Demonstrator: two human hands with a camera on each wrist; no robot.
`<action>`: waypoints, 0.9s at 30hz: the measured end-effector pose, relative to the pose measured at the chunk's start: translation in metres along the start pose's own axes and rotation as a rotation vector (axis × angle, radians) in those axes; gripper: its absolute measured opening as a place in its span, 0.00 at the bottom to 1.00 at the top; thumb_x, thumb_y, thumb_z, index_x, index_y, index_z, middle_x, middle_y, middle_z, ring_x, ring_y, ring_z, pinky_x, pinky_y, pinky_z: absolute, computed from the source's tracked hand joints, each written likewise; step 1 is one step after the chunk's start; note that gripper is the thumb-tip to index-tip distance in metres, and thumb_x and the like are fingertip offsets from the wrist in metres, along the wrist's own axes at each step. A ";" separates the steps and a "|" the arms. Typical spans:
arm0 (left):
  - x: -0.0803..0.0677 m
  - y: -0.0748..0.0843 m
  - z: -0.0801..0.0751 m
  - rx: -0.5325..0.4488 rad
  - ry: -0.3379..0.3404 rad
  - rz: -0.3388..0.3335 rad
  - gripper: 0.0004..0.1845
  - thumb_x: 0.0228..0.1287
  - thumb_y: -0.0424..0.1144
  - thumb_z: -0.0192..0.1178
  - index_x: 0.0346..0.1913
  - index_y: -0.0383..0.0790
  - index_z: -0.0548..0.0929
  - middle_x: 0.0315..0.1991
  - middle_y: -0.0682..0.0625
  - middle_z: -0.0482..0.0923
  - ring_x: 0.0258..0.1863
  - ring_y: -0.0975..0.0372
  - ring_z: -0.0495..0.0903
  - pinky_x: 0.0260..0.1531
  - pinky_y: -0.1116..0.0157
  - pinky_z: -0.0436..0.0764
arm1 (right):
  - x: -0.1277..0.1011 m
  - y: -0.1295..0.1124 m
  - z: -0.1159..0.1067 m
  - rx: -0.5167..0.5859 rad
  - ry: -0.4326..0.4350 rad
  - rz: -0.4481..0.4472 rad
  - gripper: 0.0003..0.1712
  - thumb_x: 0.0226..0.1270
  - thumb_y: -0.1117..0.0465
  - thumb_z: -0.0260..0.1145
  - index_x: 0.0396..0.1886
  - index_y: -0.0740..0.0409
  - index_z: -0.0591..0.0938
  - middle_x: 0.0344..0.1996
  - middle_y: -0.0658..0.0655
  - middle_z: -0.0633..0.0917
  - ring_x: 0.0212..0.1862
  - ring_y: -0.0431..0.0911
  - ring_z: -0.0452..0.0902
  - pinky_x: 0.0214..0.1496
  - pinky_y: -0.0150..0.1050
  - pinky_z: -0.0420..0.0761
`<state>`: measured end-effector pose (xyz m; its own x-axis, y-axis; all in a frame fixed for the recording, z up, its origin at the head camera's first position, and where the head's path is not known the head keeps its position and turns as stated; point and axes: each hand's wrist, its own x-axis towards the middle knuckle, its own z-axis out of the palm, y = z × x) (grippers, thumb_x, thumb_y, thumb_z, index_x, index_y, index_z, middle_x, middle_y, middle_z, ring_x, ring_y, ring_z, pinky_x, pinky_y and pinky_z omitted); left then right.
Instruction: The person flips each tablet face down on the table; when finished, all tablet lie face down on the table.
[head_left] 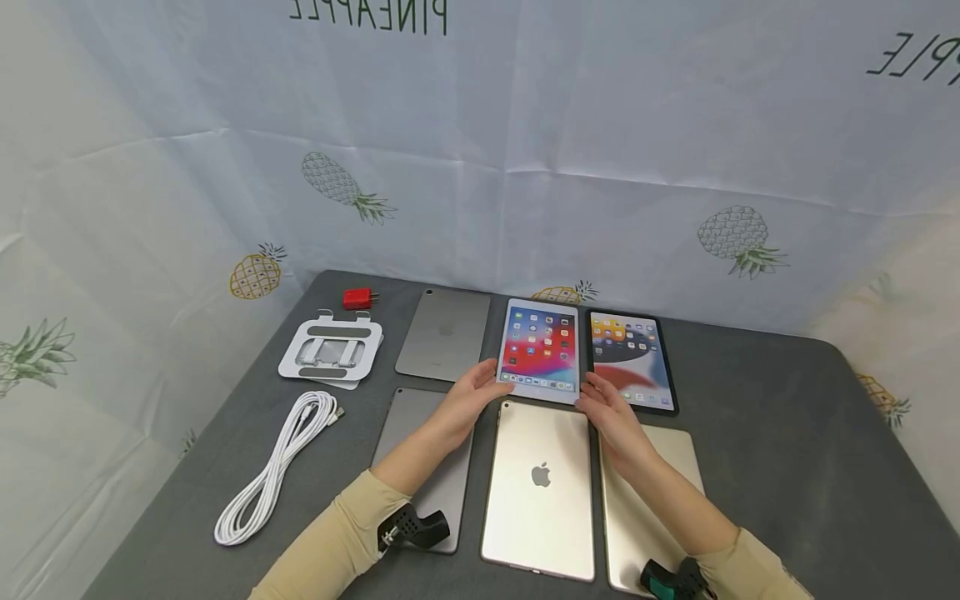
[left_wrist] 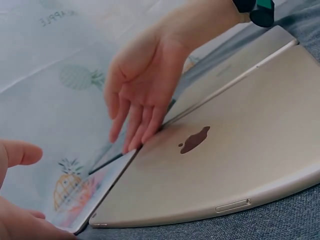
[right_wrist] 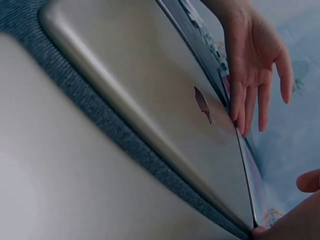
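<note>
Here, both hands spread, left hand point(head_left: 467, 398) and right hand point(head_left: 609, 414) flanking the white tablet's point(head_left: 542, 347) near edge.

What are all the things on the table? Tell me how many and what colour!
White-framed tablet: one, screen lit, back row middle, between both hands.
Black-framed tablet: one, screen lit, back row right.
Grey tablets: two, face down; back left, front left.
Gold tablets: two, face down; front middle, front right.
Red charger plug: one, far left corner.
White stand: one, folded, left.
White cable: one, coiled, left front.
Table: one, grey.
Pineapple backdrop: one, white.
Left hand: touches the white-framed tablet's left edge.
Right hand: by its right corner.
</note>
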<state>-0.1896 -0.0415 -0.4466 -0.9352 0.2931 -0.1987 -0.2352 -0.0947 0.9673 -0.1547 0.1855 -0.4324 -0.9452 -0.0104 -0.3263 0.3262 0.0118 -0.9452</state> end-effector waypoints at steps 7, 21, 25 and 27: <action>0.000 -0.002 -0.002 -0.019 -0.021 0.014 0.37 0.65 0.33 0.60 0.73 0.27 0.56 0.72 0.32 0.56 0.71 0.46 0.58 0.70 0.50 0.54 | 0.003 -0.005 0.001 0.082 0.045 0.038 0.36 0.75 0.67 0.50 0.77 0.65 0.48 0.73 0.69 0.56 0.73 0.58 0.54 0.74 0.47 0.53; 0.001 -0.006 -0.002 0.130 -0.021 0.079 0.31 0.65 0.33 0.60 0.69 0.29 0.65 0.66 0.34 0.67 0.64 0.48 0.68 0.65 0.52 0.66 | 0.016 -0.009 -0.007 0.017 -0.050 0.050 0.34 0.77 0.63 0.50 0.75 0.71 0.51 0.73 0.68 0.57 0.69 0.57 0.60 0.70 0.43 0.62; 0.000 -0.004 -0.003 0.148 -0.012 0.071 0.29 0.65 0.34 0.60 0.68 0.31 0.68 0.70 0.34 0.61 0.70 0.48 0.60 0.69 0.51 0.58 | 0.020 -0.008 -0.009 -0.052 -0.068 0.044 0.31 0.78 0.62 0.51 0.73 0.73 0.55 0.70 0.69 0.62 0.61 0.53 0.69 0.66 0.40 0.68; -0.001 -0.003 -0.003 0.170 -0.010 0.071 0.29 0.66 0.35 0.60 0.68 0.32 0.68 0.71 0.34 0.59 0.72 0.49 0.56 0.70 0.50 0.56 | 0.022 -0.006 -0.010 -0.090 -0.074 0.030 0.30 0.78 0.62 0.52 0.72 0.73 0.58 0.67 0.70 0.66 0.55 0.49 0.73 0.63 0.37 0.72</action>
<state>-0.1890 -0.0444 -0.4503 -0.9451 0.3009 -0.1279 -0.1193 0.0467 0.9918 -0.1780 0.1950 -0.4336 -0.9303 -0.0820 -0.3575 0.3489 0.1029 -0.9315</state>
